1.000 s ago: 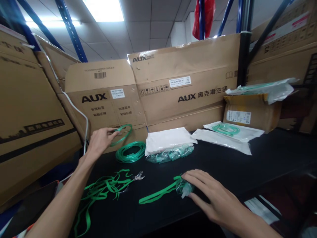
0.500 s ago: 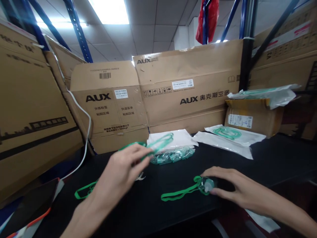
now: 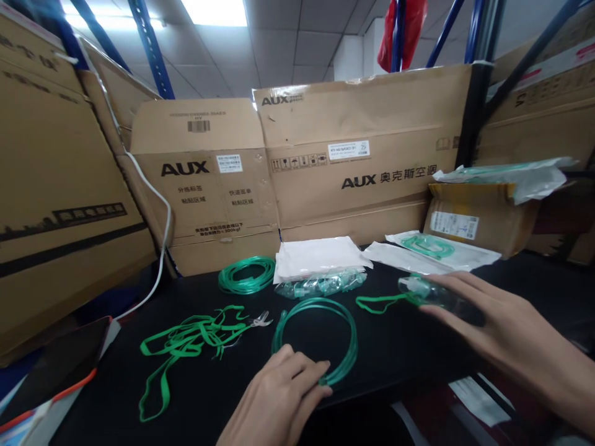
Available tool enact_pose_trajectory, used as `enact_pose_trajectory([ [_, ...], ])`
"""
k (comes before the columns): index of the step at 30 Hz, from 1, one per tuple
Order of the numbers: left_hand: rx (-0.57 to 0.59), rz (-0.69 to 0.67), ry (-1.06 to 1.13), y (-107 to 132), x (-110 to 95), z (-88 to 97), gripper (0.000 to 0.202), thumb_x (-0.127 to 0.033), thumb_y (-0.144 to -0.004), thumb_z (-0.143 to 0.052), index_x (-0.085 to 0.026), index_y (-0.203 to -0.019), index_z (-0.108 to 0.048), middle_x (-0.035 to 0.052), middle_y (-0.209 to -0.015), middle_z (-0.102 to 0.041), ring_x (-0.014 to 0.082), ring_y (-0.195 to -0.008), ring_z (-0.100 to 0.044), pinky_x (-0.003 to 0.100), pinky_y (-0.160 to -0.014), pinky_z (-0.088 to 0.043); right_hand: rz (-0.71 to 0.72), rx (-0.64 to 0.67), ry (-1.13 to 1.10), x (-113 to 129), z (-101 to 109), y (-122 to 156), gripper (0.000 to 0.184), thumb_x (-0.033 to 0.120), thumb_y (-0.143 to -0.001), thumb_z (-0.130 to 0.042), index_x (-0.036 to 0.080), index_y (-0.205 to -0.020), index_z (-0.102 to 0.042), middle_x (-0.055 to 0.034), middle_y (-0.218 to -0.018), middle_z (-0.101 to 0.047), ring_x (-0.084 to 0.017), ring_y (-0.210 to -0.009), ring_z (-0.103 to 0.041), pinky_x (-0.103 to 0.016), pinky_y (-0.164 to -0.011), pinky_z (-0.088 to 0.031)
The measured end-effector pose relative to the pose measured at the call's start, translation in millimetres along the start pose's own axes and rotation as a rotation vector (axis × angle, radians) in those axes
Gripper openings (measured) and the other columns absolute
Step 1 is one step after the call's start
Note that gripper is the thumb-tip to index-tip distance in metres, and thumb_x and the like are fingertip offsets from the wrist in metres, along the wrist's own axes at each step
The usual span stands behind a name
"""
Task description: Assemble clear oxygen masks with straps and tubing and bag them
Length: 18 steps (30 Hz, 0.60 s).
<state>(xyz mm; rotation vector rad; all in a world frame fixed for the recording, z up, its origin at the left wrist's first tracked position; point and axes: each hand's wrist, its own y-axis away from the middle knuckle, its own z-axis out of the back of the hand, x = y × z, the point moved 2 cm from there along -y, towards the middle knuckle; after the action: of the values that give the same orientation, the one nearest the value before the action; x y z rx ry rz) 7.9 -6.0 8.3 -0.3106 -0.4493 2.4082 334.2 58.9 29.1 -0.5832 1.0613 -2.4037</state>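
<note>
My left hand [image 3: 283, 396] pinches the near side of a coil of green clear tubing [image 3: 352, 341], which lies on the black table near the front edge. In my right hand [image 3: 502, 328], fingers and thumb close around a clear plastic mask [image 3: 416, 286] with a white and green fitting. A green elastic strap [image 3: 381, 301] trails leftward from the mask. Another green tubing coil [image 3: 246, 286] sits farther back on the left. Loose green straps [image 3: 195, 334] lie in a tangle left of my left hand, beside a small pale forked piece [image 3: 261, 319] that I cannot make out.
Behind the near coil is a stack of white packets [image 3: 320, 257] with clear masks [image 3: 325, 285] in front. White-backed packets [image 3: 427, 246] lie at the back right by a small carton [image 3: 471, 214]. Large cardboard [image 3: 223, 217] walls the back. A dark tablet-like device [image 3: 65, 378] is at left.
My left hand has brought the tubing coil toward me and down onto the table, uncovering the straps and the other coil. My right hand has moved the mask back and rightward.
</note>
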Motion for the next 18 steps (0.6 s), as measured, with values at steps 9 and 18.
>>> enact_pose_trajectory([
  [9, -0.043, -0.006, 0.234, 7, 6, 1.6, 0.028, -0.019, -0.102, -0.063, -0.026, -0.127, -0.072, -0.0031, -0.103, -0.081, 0.0175, -0.088, -0.07, 0.023, -0.075, -0.06, 0.261, 0.275, -0.327, 74, -59, 25, 0.047, 0.023, -0.1, -0.06, 0.027, -0.146, -0.05, -0.0089, -0.14, -0.066, -0.026, -0.131, -0.062, -0.043, -0.112, -0.054],
  [18, -0.156, 0.128, 0.297, 11, 21, -16.3, 0.014, -0.038, -0.102, -0.065, -0.038, -0.112, -0.074, -0.0074, -0.097, -0.079, 0.0166, -0.087, -0.071, 0.028, -0.08, -0.055, 0.202, 0.395, -0.452, 76, -60, 30, 0.051, 0.021, -0.096, -0.07, 0.032, -0.143, -0.054, -0.0028, -0.137, -0.069, -0.02, -0.123, -0.069, -0.028, -0.106, -0.057],
])
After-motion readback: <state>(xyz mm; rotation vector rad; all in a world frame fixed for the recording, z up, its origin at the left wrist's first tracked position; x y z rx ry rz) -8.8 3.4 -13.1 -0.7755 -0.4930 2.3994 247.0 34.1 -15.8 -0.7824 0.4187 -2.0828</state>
